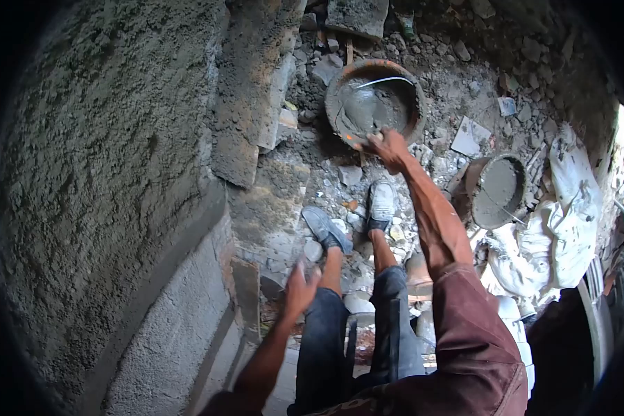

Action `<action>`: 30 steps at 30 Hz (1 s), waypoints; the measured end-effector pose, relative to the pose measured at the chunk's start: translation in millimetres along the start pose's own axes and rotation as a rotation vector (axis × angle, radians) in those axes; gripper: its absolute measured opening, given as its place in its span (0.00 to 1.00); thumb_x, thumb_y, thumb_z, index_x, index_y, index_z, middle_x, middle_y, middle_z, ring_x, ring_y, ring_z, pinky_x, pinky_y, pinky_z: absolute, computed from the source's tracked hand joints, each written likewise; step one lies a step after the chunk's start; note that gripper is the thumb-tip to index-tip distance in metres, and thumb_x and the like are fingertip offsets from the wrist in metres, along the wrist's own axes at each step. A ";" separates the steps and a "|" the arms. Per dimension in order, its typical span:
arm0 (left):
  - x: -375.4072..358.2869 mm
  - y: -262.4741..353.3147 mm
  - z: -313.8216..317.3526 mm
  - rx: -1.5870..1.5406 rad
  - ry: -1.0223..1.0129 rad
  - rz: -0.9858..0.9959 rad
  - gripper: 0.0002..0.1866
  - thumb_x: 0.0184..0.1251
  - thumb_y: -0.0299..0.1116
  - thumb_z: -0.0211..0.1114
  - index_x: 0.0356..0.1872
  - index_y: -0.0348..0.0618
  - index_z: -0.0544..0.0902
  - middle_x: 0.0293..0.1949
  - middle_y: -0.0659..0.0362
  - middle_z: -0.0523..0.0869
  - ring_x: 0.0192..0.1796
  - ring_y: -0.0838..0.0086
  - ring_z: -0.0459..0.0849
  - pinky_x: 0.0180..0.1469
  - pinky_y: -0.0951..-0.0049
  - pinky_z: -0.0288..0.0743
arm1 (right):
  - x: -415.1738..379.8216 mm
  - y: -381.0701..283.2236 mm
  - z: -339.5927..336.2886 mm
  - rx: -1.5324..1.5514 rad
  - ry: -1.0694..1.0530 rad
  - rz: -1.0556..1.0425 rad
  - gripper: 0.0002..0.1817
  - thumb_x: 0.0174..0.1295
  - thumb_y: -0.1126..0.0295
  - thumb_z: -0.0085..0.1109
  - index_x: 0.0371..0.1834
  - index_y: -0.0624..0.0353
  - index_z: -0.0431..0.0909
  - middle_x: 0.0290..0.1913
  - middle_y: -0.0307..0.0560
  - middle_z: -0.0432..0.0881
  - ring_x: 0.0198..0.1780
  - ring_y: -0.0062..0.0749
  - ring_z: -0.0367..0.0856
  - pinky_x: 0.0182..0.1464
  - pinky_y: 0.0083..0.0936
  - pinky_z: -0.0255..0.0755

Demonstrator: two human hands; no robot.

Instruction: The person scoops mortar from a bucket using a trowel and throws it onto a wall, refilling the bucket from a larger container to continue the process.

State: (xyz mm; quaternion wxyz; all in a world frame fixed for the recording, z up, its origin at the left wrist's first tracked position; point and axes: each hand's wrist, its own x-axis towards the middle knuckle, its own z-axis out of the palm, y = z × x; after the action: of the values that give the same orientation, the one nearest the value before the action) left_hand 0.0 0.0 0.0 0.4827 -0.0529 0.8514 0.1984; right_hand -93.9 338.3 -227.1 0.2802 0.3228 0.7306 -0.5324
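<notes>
My right hand (390, 149) is closed at the near rim of a round bucket (423, 114) of wet grey mortar (399, 104). It grips what looks like a trowel (362, 106), whose smooth grey blade lies in the mortar; the handle is hidden by my fingers. A pale wire-like bail (385, 80) crosses the far side of the bucket. My left hand (300, 288) hangs by my left knee, slightly blurred, fingers apart and holding nothing. Rough, freshly mortared wall (111, 139) rises on the left.
A second bucket (498, 191) of grey material is tilted on the right, beside white sacks (561, 222). Rubble (457, 90) covers the ground. A mortar-caked slab (246, 90) runs along the wall. My shoes (381, 201) stand on loose stones.
</notes>
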 end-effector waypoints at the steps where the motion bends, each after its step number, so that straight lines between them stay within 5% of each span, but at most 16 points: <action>1: -25.6 -8.5 1.6 -0.034 -0.056 -0.122 0.36 0.62 0.41 0.60 0.66 0.30 0.60 0.63 0.38 0.68 0.66 0.52 0.67 0.67 0.64 0.58 | -2.8 3.2 4.6 0.061 -0.041 -0.005 0.26 0.58 0.51 0.58 0.47 0.65 0.76 0.34 0.58 0.82 0.33 0.48 0.80 0.38 0.36 0.74; 5: -92.0 -33.8 52.2 -0.262 -0.112 -0.278 0.33 0.63 0.42 0.59 0.64 0.30 0.64 0.61 0.39 0.70 0.65 0.54 0.69 0.66 0.66 0.60 | -58.6 43.7 -34.9 0.191 -0.170 0.080 0.24 0.57 0.54 0.60 0.48 0.63 0.75 0.27 0.49 0.78 0.26 0.36 0.77 0.28 0.31 0.72; 8: -116.6 -36.3 41.9 -0.027 -0.085 -0.130 0.29 0.64 0.41 0.59 0.62 0.36 0.68 0.60 0.40 0.72 0.63 0.51 0.71 0.64 0.62 0.62 | -75.1 71.2 -32.9 0.204 -0.105 -0.092 0.22 0.54 0.60 0.58 0.51 0.58 0.74 0.29 0.46 0.77 0.27 0.29 0.77 0.30 0.28 0.72; 11: -139.8 -50.1 31.1 -0.034 0.024 -0.146 0.28 0.64 0.41 0.59 0.61 0.36 0.69 0.59 0.40 0.73 0.62 0.50 0.71 0.64 0.62 0.63 | -77.8 81.6 -40.9 -0.053 0.035 -0.138 0.31 0.51 0.62 0.59 0.56 0.71 0.70 0.34 0.52 0.82 0.28 0.32 0.77 0.35 0.31 0.73; 13: -158.5 -38.2 11.0 0.009 0.095 -0.208 0.30 0.62 0.44 0.60 0.60 0.35 0.69 0.58 0.39 0.73 0.62 0.49 0.71 0.64 0.61 0.63 | -83.7 74.0 -36.2 0.290 -0.091 0.029 0.30 0.52 0.65 0.57 0.58 0.71 0.69 0.23 0.44 0.77 0.22 0.25 0.73 0.27 0.27 0.68; 16: -181.0 -46.5 -0.4 0.132 0.045 -0.242 0.40 0.57 0.52 0.63 0.65 0.34 0.63 0.62 0.40 0.68 0.65 0.50 0.66 0.65 0.60 0.61 | -119.8 74.4 -31.2 0.489 -0.029 -0.039 0.11 0.60 0.65 0.52 0.39 0.61 0.72 0.19 0.32 0.67 0.17 0.18 0.64 0.19 0.20 0.60; 20: -194.9 -63.0 5.3 0.147 -0.002 -0.275 0.43 0.57 0.52 0.64 0.67 0.34 0.59 0.64 0.40 0.66 0.67 0.51 0.65 0.67 0.62 0.58 | -209.5 46.0 -54.1 0.780 0.077 0.047 0.12 0.65 0.65 0.48 0.47 0.58 0.72 0.21 0.31 0.67 0.19 0.15 0.64 0.19 0.14 0.61; 23: -179.9 -73.2 9.0 0.213 -0.029 -0.328 0.43 0.56 0.52 0.64 0.68 0.38 0.58 0.64 0.41 0.66 0.65 0.51 0.67 0.66 0.60 0.61 | -273.8 37.2 -77.8 0.914 0.313 0.023 0.16 0.62 0.66 0.53 0.51 0.59 0.72 0.22 0.31 0.68 0.21 0.15 0.67 0.20 0.12 0.62; 27: -172.3 -84.4 -1.6 0.211 0.003 -0.353 0.38 0.56 0.52 0.63 0.64 0.42 0.64 0.59 0.42 0.71 0.59 0.49 0.73 0.59 0.56 0.68 | -336.5 54.0 -103.4 0.652 0.737 0.018 0.15 0.62 0.67 0.55 0.49 0.63 0.72 0.26 0.38 0.73 0.24 0.19 0.70 0.23 0.20 0.67; 29: -173.1 -103.0 -4.9 0.220 0.011 -0.322 0.37 0.55 0.52 0.63 0.63 0.42 0.66 0.57 0.42 0.73 0.58 0.50 0.74 0.58 0.56 0.69 | -355.2 57.1 -95.2 -0.104 0.950 -0.135 0.18 0.59 0.62 0.58 0.48 0.62 0.74 0.28 0.42 0.75 0.26 0.28 0.74 0.28 0.26 0.70; 30: -174.5 -114.4 -2.3 0.216 0.004 -0.338 0.36 0.55 0.52 0.63 0.62 0.42 0.68 0.56 0.43 0.74 0.57 0.50 0.75 0.58 0.57 0.70 | -355.4 48.3 -75.0 -0.228 1.092 -0.002 0.18 0.58 0.62 0.60 0.45 0.64 0.75 0.30 0.49 0.78 0.27 0.32 0.76 0.30 0.30 0.71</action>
State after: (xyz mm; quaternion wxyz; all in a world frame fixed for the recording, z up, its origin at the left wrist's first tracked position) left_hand 122.6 -123.3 115.3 0.5104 -0.1432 0.8477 0.0220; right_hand 163.9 359.5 32.5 -0.1062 0.5188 0.8230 -0.2056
